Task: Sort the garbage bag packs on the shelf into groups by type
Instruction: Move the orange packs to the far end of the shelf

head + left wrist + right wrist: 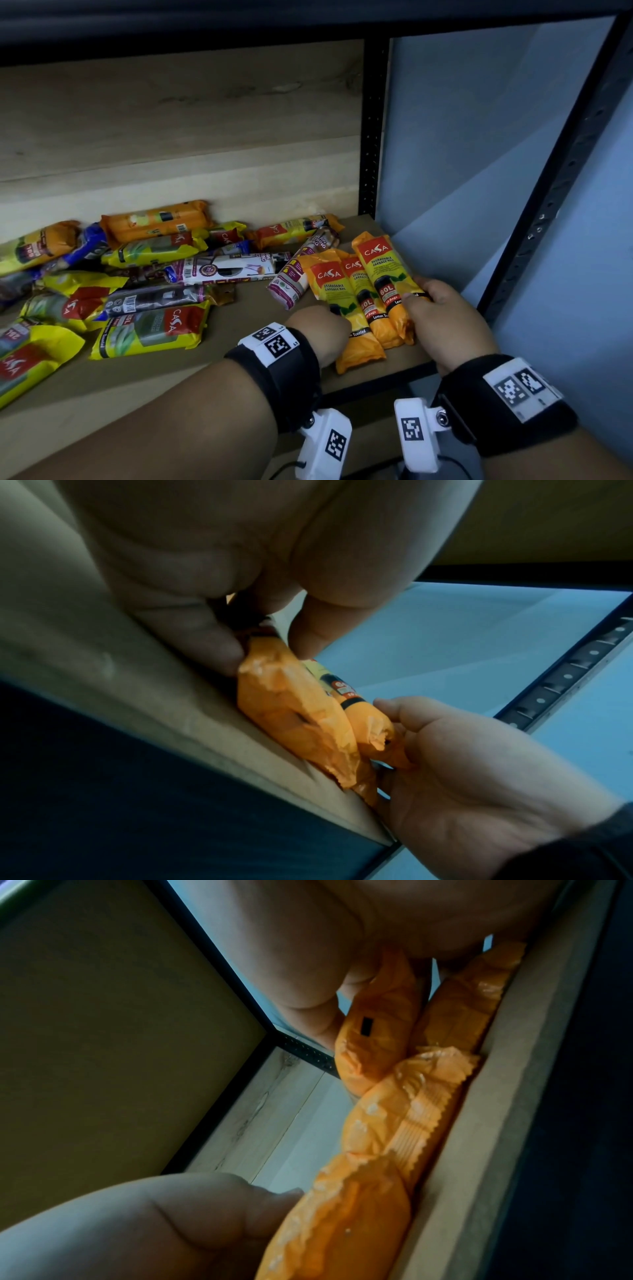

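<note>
Three orange-yellow CASA lemon packs lie side by side at the shelf's right end. My left hand (322, 329) grips the near end of the leftmost pack (337, 291). In the left wrist view its fingers (219, 642) and thumb pinch that pack (294, 710) against the shelf board. My right hand (424, 294) curls round the rightmost pack (380, 263), thumb on top. The right wrist view shows its fingers (308, 993) wrapped on the pack (377, 1031), slightly raised off the board. The middle pack (359, 291) lies between them.
A mixed pile fills the shelf's left and middle: yellow-green CASA packs (150, 329), white-purple drawstring rolls (226, 269), orange packs at the back (154, 222). A black upright (370, 137) and a blue wall (479, 137) bound the right. The shelf's front edge (376, 380) is close to the packs.
</note>
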